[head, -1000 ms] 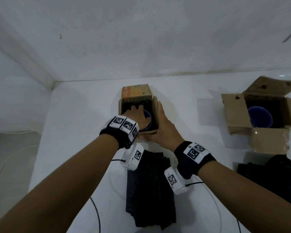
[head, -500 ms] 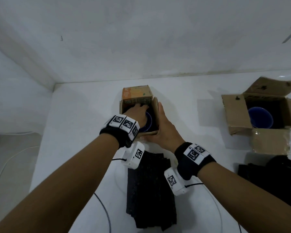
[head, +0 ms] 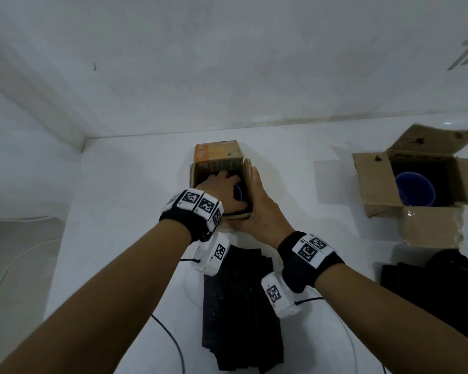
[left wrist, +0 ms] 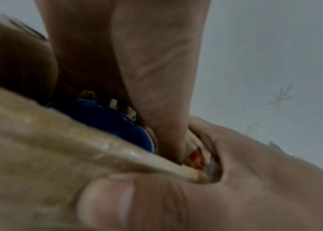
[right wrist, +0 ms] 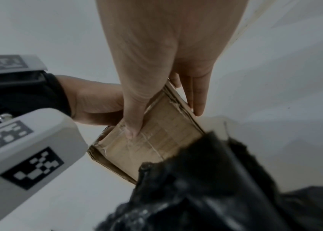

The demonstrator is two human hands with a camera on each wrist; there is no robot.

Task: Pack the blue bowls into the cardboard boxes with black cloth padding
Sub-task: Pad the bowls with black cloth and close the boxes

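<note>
A small cardboard box (head: pixel 217 155) stands in the middle of the white table. A blue bowl (head: pixel 238 191) sits inside it, mostly covered by my left hand (head: pixel 222 186). That hand reaches into the box; its fingers stretch to the far wall, with the tips hidden. Its thumb (left wrist: pixel 156 109) points down between the bowl (left wrist: pixel 105 118) and the right wall. My right hand (head: pixel 257 197) braces the box (right wrist: pixel 156 137) from outside, fingers (right wrist: pixel 197 96) flat along the right wall and thumb (right wrist: pixel 133 125) on the front wall. Black cloth pieces (head: pixel 241 306) lie in front of the box.
A bigger open cardboard box (head: pixel 378 182) at the right holds a second blue bowl (head: pixel 415 191) on black padding. More black cloth (head: pixel 443 287) lies in front of it. A wall runs along the back and a thin cable (head: pixel 170 338) crosses the near table.
My left hand went from curled knuckles over the bowl to fingers stretched toward the box's far wall, covering more of the bowl. The right hand stayed on the box.
</note>
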